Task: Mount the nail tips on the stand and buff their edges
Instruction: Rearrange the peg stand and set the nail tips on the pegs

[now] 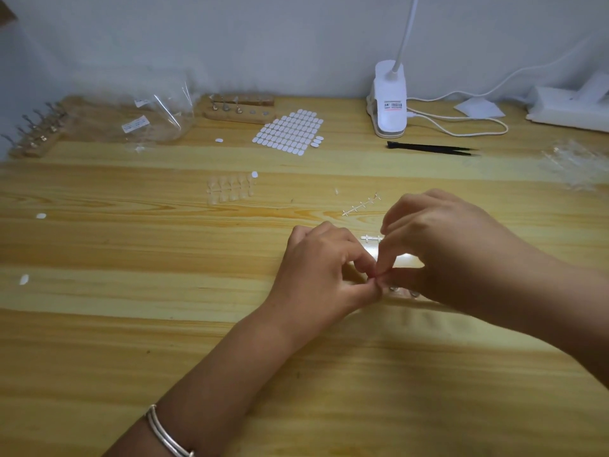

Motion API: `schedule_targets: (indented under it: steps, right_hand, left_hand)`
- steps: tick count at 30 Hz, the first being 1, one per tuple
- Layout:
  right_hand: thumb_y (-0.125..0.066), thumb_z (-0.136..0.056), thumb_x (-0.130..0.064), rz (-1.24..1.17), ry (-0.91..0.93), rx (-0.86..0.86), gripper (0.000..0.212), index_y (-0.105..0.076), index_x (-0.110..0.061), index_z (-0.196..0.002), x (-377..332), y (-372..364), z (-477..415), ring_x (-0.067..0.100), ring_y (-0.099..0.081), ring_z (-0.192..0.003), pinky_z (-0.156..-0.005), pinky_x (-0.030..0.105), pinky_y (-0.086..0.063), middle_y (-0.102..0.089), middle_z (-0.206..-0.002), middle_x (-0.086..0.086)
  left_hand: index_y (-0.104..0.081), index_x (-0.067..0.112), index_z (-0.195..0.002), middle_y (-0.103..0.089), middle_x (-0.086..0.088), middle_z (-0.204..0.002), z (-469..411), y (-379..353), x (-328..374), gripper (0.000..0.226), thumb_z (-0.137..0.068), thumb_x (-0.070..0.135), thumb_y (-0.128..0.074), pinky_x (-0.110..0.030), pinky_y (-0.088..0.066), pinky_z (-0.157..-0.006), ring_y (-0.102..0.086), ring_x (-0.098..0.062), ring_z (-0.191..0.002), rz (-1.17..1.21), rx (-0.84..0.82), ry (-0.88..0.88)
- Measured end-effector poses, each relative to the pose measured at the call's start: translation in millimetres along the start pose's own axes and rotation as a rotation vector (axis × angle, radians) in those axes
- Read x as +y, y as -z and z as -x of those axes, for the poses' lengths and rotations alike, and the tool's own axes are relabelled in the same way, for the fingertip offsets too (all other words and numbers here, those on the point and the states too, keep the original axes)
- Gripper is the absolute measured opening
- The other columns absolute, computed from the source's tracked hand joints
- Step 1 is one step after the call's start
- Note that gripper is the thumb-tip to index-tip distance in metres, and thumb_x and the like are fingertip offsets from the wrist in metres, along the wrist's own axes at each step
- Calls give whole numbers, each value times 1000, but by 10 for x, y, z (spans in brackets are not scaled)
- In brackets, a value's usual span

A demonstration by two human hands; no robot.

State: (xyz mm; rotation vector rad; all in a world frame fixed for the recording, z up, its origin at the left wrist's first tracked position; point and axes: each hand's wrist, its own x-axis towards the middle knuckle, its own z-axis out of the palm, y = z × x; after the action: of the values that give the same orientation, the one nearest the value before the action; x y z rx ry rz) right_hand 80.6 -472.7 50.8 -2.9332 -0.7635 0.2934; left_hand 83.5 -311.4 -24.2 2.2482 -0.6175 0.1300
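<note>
Item: nail tips, clear plastic.
Location: one set [230, 189] left of centre on the surface [131, 324]; a strip [372, 239] between the hands, centre right.
Left hand [316, 272], right hand [445, 255]: fingers curled, fingertips meeting in a pinch on a piece too small to see, probably a tip.
Handling (judged): featherlight, thin, springy, slick, easily cracked. Hold by side edges.
Stands [240, 110]: upper frame, left of centre.

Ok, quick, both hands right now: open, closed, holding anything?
Left hand: fingertips pinched together; what they hold, if anything, cannot be told.
Right hand: fingertips pinched at the same spot; contents hidden too.
</note>
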Motion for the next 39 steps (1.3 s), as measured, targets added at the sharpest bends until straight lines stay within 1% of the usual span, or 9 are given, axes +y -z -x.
schedule_targets:
  steps: [7, 13, 17, 20, 23, 28, 30, 35, 39]
  right_hand:
    - [-55, -98, -41, 64, 101, -77, 14, -66, -37, -104, -38, 39, -44, 2, -47, -113, -98, 21, -28, -63, -106, -18]
    - [-80, -81, -26, -72, 239, 9, 5, -76, -29, -80, 136, -31, -25, 12, -60, -95, -87, 31, -41, -71, -82, -14]
    - [-82, -77, -27, -356, 115, 91, 10, -80, -24, -87, 549, 9, -195, 13, -63, -95, -85, 29, -46, -72, -88, -10]
    - [-86, -74, -27, -264, 49, 101, 17, -81, -23, -89, 685, -109, -281, 18, -60, -92, -82, 29, -44, -72, -88, -6]
    - [-89, -71, -22, -229, 90, 145, 13, -81, -24, -82, 680, -238, -312, 19, -58, -92, -79, 34, -47, -71, -80, -6]
    - [-85, -75, -22, -246, 100, -1, 13, -75, -30, -79, 760, -152, -457, 1, -52, -95, -84, 27, -45, -67, -81, -14]
    - [-83, -79, -22, -307, 104, -62, 12, -74, -29, -80, 789, -57, -558, 3, -56, -91, -82, 26, -45, -68, -85, -12]
    - [-81, -82, -20, -326, 108, -119, 10, -74, -28, -84, 786, 175, -886, 4, -60, -84, -72, 10, -38, -69, -84, -13]
    - [-82, -81, -22, -181, 128, -147, 11, -73, -24, -87, 689, 132, -1035, 12, -59, -89, -83, 33, -48, -64, -96, -7]
  left_hand:
    - [-69, 26, -72, -52, 22, -70, 2, -12, -16, 14, -70, 36, -79, -24, -26, -83, -44, 2, -78, 18, -19, 7]
    - [-65, 34, -68, -57, 19, -73, 1, -4, 5, 11, -69, 38, -75, -28, -29, -82, -49, -2, -79, 16, -17, 17]
    - [-69, 30, -66, -64, 15, -73, 12, -23, 4, 4, -68, 33, -71, -26, -31, -87, -54, -2, -80, 1, -4, 31]
    - [-69, 31, -66, -64, 14, -72, 6, -29, -1, 1, -66, 32, -69, -24, -31, -86, -55, -2, -79, -16, -7, 26]
    - [-69, 32, -66, -63, 15, -72, 6, -22, -7, 3, -67, 34, -67, -25, -32, -87, -55, -2, -79, -11, -19, 25]
    - [-69, 32, -68, -64, 14, -74, 5, -9, -2, 1, -69, 33, -68, -25, -31, -90, -55, -1, -82, -11, -27, 18]
    - [-69, 31, -68, -63, 14, -74, 5, -7, -3, 1, -69, 32, -70, -24, -30, -90, -54, -1, -82, -15, -26, 15]
    - [-71, 28, -69, -64, 13, -75, -3, 1, -7, 1, -68, 29, -72, -29, -32, -92, -54, -1, -83, -23, -27, 8]
    - [-72, 28, -70, -63, 12, -75, -6, 1, -10, 2, -68, 29, -72, -28, -32, -91, -53, 0, -82, -25, -29, 6]
